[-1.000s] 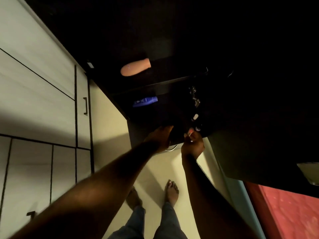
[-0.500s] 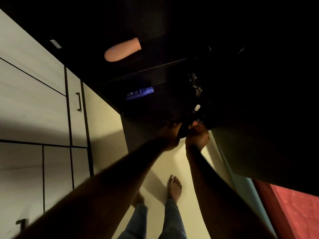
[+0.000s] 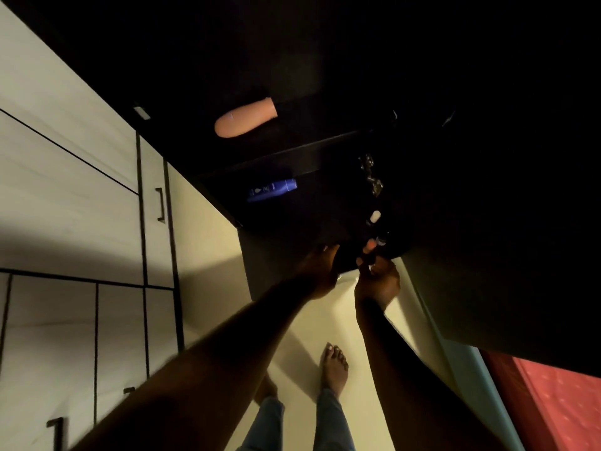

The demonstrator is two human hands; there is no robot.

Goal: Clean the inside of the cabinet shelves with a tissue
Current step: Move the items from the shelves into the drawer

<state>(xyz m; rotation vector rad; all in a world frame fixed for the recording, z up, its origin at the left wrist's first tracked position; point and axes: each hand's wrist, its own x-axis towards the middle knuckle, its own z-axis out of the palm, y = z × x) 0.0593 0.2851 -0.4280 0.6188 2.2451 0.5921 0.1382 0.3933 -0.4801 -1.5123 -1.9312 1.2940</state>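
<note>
The dark cabinet point(image 3: 325, 164) stands open, its shelves in deep shadow. A peach bottle point(image 3: 245, 118) lies on the upper shelf and a blue bottle point(image 3: 271, 190) on the shelf below. Both my hands are at the front edge of the lower shelf. My left hand point(image 3: 320, 268) reaches onto a dark object point(image 3: 346, 260) there, its fingers lost in shadow. My right hand point(image 3: 377, 278) has its fingers curled on the same dark object's right side. No tissue shows in the dark.
Small items sit at the right of the lower shelf: a shiny cluster point(image 3: 370, 177) and a white cap point(image 3: 375, 217). Pale cupboard doors point(image 3: 81, 206) with black handles fill the left. My bare feet point(image 3: 335, 366) stand on the cream floor. A red surface point(image 3: 553, 402) lies lower right.
The view has shifted slightly. Both hands moved a little up towards the lower shelf's edge and closer together.
</note>
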